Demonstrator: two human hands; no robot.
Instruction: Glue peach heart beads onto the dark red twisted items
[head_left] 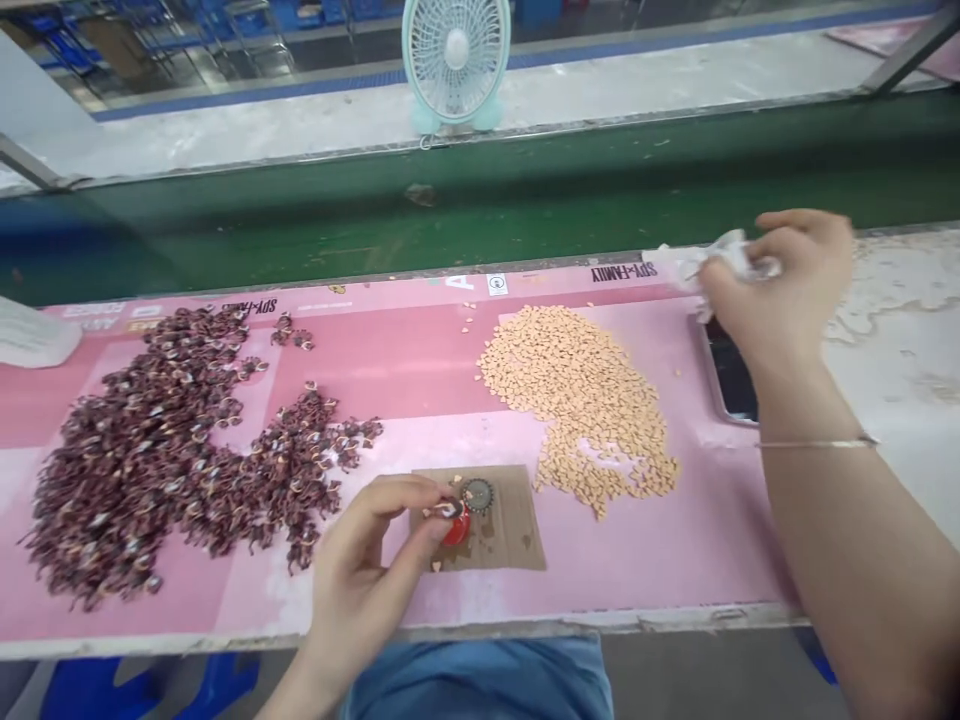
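Observation:
My left hand (371, 565) is closed in a pinch on a small dark-red piece (448, 509), held just over a brown cardboard square (510, 530) near the front edge. A red bottle cap (457, 527) and a grey serrated cap (478, 493) lie on that cardboard. My right hand (780, 280) is far to the right with its fingers closed on a crumpled white tissue (712, 262), above a dark phone (731, 375). A thin bangle circles that wrist. A big heap of dark-red pieces (172, 440) lies at left, and a heap of small tan pieces (585, 400) in the middle.
A pink printed sheet (420, 370) covers the bench. Behind it runs a green conveyor belt (480, 215), with a small teal desk fan (456, 60) beyond. A white object (34, 335) sits at the far left. Worn white tabletop (900, 330) lies to the right.

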